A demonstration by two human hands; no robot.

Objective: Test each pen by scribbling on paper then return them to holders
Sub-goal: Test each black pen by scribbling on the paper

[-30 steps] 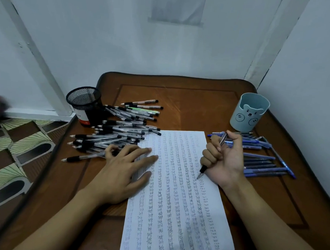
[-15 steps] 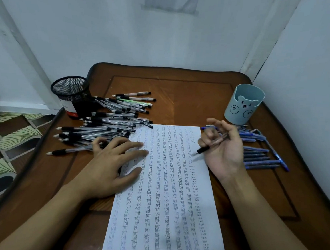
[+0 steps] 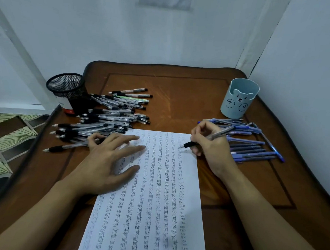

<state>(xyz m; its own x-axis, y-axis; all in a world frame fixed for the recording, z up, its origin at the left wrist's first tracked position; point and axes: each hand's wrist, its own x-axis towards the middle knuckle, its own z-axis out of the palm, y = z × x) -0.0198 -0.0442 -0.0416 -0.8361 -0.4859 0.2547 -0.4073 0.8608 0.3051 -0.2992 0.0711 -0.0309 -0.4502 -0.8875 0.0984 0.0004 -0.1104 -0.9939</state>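
Head view: the right hand (image 3: 214, 146) holds a pen (image 3: 223, 132) at 3 o'clock of the paper (image 3: 157, 200). Its fingers (image 3: 201, 130) are clamped round the barrel just behind the black grip. The tip is low over the top right corner; whether it touches, I cannot tell. The left hand (image 3: 106, 160) lies flat at 9 o'clock, fingers spread and straight, pressing the sheet. I judge the pen light, stiff and of smooth plastic. The rubber grip is the sure place to pinch, because the clear barrel may slip. The thin paper would slide without that flat hand. On the tabletop (image 3: 180, 97), black pens (image 3: 104, 120) lie by the mesh holder (image 3: 67, 90) at 10 o'clock and blue pens (image 3: 250, 147) by the bear holder (image 3: 239, 98) at 2 o'clock.
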